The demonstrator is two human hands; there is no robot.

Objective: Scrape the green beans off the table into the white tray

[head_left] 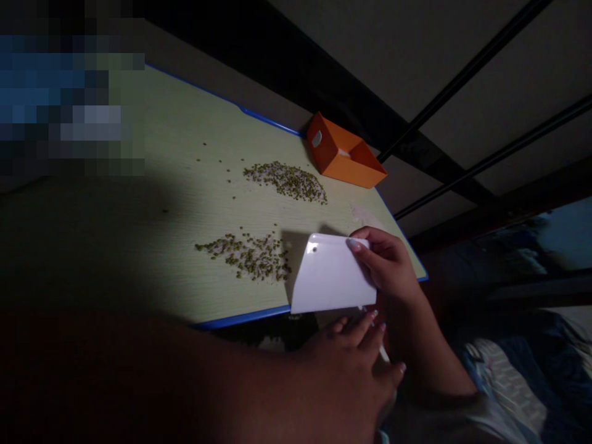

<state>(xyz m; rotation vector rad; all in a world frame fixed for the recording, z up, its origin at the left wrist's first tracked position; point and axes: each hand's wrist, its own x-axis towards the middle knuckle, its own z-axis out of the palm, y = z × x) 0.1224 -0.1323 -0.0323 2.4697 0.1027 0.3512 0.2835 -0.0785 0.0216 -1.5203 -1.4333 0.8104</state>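
Note:
My right hand grips a white plastic dough scraper by its right side, with the thumb on its face and the other fingers behind. The scraper has a small hole near its upper left corner and is held over the table's near edge. My left hand is just below it, back upward and fingers spread apart; a narrow white thing shows beside its fingers, too dark to identify. Left of the scraper lies a loose pile of green beans mixed with pale grains. Farther back is a second such pile.
An orange open box stands at the table's far edge. Pale grains lie thinly spread near it. The light green table has a blue rim, and a few stray beans lie on its left part. Fabric appears at the lower right.

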